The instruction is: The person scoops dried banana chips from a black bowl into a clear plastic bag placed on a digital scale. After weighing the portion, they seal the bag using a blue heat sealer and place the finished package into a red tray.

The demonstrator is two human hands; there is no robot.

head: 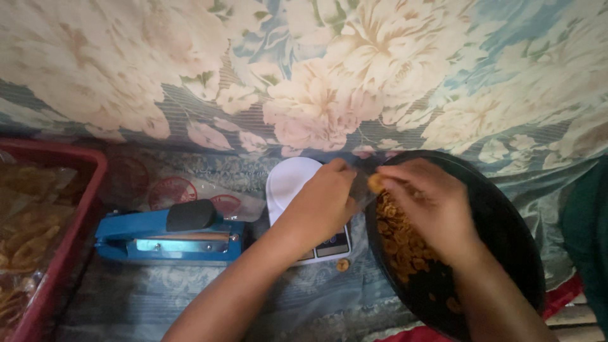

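Chips (405, 244) fill black pan (506, 215); right hand (430, 202) seemingly pinches one.

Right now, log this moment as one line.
left hand: over white scale | right hand: pinching chip above black pan | heat sealer: untouched

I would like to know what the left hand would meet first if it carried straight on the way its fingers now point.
The left hand points up and right, so it would probably first meet the small chip pinched in the right hand at the black pan's rim. Depth is unclear.
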